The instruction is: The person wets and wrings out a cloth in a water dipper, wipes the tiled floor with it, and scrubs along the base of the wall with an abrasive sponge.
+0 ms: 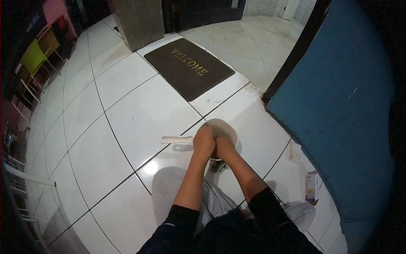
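Note:
A round white dipper [227,125] with a handle [175,139] pointing left stands on the white tiled floor. Both my hands reach down into it, close together. My left hand [204,141] is at its left side, with the fingers bent downward and mostly hidden. Beside it, my right hand [223,147] dips inside, its fingertips out of sight. Something dark shows between the two hands, too small to make out. Against the near side of the dipper lies a dark, crumpled thing [218,166], partly below my wrists.
A dark WELCOME mat [189,69] lies beyond the dipper. To the right are a blue wall [334,93], a small box [311,186] and a pale piece [294,152] on the floor. A pillar [137,23] stands behind; chairs [34,57] are at the far left.

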Available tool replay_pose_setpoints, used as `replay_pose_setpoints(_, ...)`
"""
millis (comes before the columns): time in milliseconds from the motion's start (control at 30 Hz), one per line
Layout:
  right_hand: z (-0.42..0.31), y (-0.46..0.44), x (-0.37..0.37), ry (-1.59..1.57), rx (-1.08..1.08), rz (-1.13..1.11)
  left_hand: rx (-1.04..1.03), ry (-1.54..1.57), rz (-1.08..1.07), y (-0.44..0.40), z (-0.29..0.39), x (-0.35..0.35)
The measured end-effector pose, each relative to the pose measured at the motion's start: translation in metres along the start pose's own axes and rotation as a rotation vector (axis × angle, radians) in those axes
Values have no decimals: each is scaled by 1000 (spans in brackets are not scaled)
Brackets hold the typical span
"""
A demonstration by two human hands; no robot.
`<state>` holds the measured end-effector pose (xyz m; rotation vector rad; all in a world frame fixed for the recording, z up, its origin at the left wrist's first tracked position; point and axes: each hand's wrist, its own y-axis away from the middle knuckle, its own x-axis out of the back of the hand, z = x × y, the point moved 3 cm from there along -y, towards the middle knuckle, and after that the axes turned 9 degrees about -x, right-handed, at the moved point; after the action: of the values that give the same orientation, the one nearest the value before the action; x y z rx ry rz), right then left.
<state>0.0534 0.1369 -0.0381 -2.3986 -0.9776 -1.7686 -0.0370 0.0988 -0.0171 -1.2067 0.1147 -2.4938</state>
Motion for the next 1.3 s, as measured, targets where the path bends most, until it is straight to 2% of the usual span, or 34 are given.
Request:
replay_pose_setpoints(67,-1,1,-1,33,-95,-40,15,5,-5,0,1,1)
replay_pose_setpoints(200,5,-6,-9,11,-63,-64,13,-7,-6,0,-2,-2)
replay_pose_setpoints(300,10,-13,-17,-15,-35,-4,12,-19,10,0,-1,-2)
replay_pose_setpoints(367,19,-29,-34,-65,121,27,10,-11,37,0,-1,-1)
replay_pose_setpoints(467,6,-17,-5,-208,210,71,20,14,83,-4,0,3)
replay_pose_setpoints(533,4,-14,3,-257,216,106,13,18,159,-5,5,10)
replay_pose_setpoints(633,2,-8,10,-337,211,167,75,84,159,-5,13,20)
replay_pose_setpoints(667,1,-6,12,-368,200,191,74,85,159,-6,12,19)
replay_pose_setpoints(733,-1,-1,14,-405,213,237,10,120,290,-6,10,18)
replay_pose_setpoints(867,-4,3,20,-461,257,338,21,142,313,-8,10,18)
replay_pose_setpoints(1033,-6,7,16,-297,100,331,-13,165,382,-8,12,22)
replay_pose_setpoints(1300,-9,11,11,-39,-30,263,20,193,321,-9,13,22)
